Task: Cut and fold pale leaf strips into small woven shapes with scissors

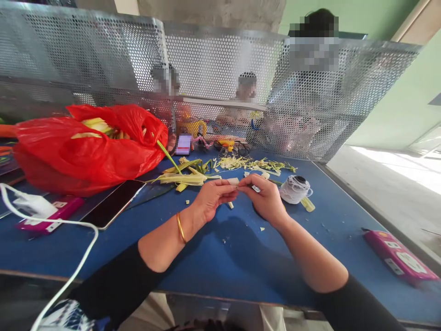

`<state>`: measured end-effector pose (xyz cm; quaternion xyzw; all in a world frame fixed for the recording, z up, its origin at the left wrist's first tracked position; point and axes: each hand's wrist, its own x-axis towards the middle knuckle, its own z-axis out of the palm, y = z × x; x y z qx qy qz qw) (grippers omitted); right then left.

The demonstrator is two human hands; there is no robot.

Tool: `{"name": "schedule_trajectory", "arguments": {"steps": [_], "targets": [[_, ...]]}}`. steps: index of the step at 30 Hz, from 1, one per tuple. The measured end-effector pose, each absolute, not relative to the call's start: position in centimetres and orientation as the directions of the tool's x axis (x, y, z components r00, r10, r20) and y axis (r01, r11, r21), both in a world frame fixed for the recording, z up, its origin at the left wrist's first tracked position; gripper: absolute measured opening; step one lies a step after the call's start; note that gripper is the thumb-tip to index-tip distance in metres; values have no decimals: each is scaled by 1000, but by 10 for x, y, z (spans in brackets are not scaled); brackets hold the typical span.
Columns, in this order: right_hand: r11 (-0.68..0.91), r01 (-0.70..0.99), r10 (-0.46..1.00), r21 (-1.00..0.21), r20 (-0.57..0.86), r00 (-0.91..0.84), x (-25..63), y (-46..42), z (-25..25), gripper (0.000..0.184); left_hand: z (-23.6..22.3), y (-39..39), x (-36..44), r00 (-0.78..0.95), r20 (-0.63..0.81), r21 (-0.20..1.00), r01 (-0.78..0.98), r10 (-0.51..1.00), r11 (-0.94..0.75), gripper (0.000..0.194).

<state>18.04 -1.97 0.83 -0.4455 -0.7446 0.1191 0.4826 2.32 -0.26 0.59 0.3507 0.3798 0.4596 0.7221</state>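
Observation:
My left hand (213,197) and my right hand (262,195) meet over the middle of the blue table, with thumbs and fingertips pinched together. A short pale plant piece (233,181) shows between the fingertips, held by the left hand; the right fingertips touch its near end. Below the right fingers a small silvery object (256,188) is visible; its kind and whether it is held cannot be made out. Peeled yellow-green husk leaves (182,178) lie beyond the left hand. To the right of the right hand stands a spool of white thread (295,188).
A red plastic bag (89,151) of stalks sits at left, near a dark phone (113,204), a purple power strip (51,216) and a white cable (86,253). Shredded scraps (241,162) lie behind the hands. A purple box (399,255) is right. People sit behind a perforated metal screen (220,64).

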Motion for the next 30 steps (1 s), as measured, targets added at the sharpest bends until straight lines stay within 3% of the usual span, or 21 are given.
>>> {"name": "schedule_trajectory", "arguments": {"steps": [13,22,30], "targets": [[476,617,833,-627,547,-86,177,-24,12,13,1,-4,26,188,-59,944,-308,981,115,17],[449,550,839,-704,544,13,177,-22,8,8,2,-6,25,199,-30,950,-298,980,89,14],[430,517,849,-740,526,46,177,-22,8,11,-2,-6,29,203,13,957,-287,979,47,28]]}}
